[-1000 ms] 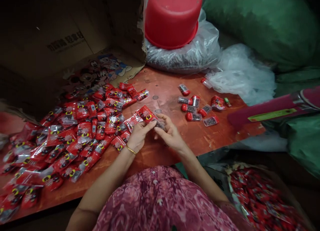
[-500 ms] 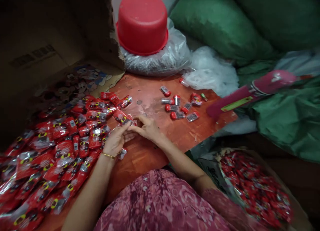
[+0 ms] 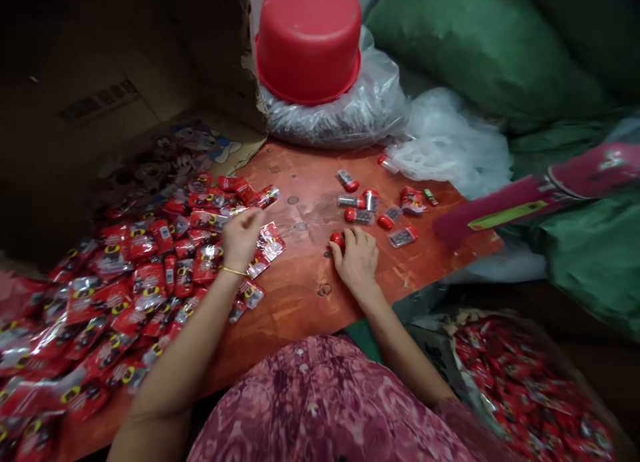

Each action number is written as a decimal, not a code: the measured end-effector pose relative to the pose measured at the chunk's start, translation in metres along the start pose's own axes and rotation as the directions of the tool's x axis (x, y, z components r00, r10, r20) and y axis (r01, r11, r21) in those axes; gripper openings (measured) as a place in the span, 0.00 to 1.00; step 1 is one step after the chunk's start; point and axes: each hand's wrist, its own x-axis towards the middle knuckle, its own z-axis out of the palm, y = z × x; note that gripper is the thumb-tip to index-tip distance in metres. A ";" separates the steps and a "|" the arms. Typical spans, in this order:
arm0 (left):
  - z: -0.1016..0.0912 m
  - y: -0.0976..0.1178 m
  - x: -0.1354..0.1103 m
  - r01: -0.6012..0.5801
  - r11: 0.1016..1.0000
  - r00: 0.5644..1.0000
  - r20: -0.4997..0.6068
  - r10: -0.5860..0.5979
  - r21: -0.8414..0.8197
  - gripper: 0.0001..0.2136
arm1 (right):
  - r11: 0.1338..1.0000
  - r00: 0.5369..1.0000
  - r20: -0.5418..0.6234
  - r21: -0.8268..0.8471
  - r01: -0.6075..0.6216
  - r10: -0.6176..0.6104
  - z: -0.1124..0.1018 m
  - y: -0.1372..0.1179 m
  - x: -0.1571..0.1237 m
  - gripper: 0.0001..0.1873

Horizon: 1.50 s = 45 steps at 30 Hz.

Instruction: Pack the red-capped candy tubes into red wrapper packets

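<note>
My right hand (image 3: 356, 257) has its fingers curled over a small clear bottle with a red cap (image 3: 337, 238); most of the bottle is hidden under the hand. Just beyond lie several similar red-capped bottles with dark contents (image 3: 359, 216). My left hand (image 3: 242, 239), slightly blurred, is closed at the right edge of a pile of red printed packets (image 3: 150, 279). Whatever its fingers may hold is hidden. Beside this hand lies a flat red and clear packet (image 3: 271, 242), with more packets (image 3: 250, 293) below the wrist.
A large cardboard box (image 3: 150, 62) stands open behind the pile. An upturned red basin (image 3: 310, 42) rests on a stuffed plastic bag (image 3: 340, 122). To the right are a pink tube (image 3: 515, 205), green sacks (image 3: 480, 55) and a container of red packets (image 3: 530, 382).
My hands, together over a packet before, have moved apart. The right one has gone right to a red-capped bottle; the left is back by the pile. The view has shifted slightly.
</note>
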 end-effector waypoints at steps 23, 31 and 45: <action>0.001 -0.020 -0.034 -0.387 0.667 0.920 0.315 0.233 0.636 0.10 | 0.720 0.959 -0.067 0.647 0.253 -0.276 -0.005 -0.067 -0.007 0.13; 0.001 -0.022 -0.037 -0.408 0.601 0.906 0.386 0.173 0.688 0.09 | 0.717 0.960 -0.041 0.657 0.235 -0.276 0.001 -0.062 -0.004 0.12; 0.006 -0.027 -0.037 -0.354 0.693 0.926 0.341 0.164 0.628 0.09 | 0.715 0.962 -0.044 0.660 0.232 -0.271 0.005 -0.056 -0.012 0.13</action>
